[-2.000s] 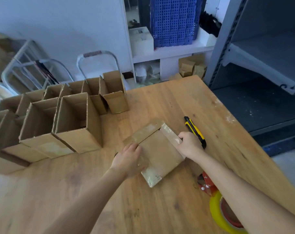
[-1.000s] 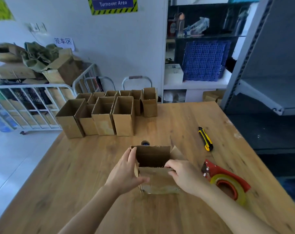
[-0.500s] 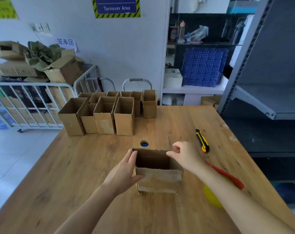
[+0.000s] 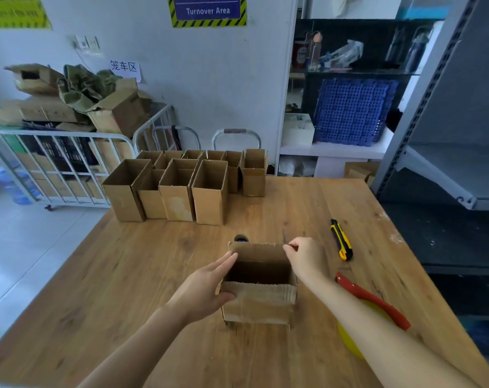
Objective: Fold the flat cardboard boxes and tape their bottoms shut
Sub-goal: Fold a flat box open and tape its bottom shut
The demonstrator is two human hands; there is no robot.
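Note:
A small cardboard box [image 4: 258, 305] stands upright and open-topped on the wooden table [image 4: 126, 289], near the front middle. My left hand [image 4: 202, 289] holds its left side, fingers straight along the wall and thumb across the front face. My right hand [image 4: 305, 257] pinches the box's far right top corner. A red tape dispenser with a yellow roll [image 4: 369, 301] lies to the right, partly hidden by my right forearm. Several folded open boxes [image 4: 181, 186] stand in rows at the table's far left.
A yellow and black utility knife [image 4: 340, 239] lies right of the box. A round hole [image 4: 240, 238] in the table sits just behind it. A white cage trolley with cartons [image 4: 56, 152] stands left; grey metal shelving [image 4: 447, 169] borders the right edge.
The box went from lying bottom-up to standing upright with its opening on top. My right hand moved from the front edge to the far right corner. The view tilted up.

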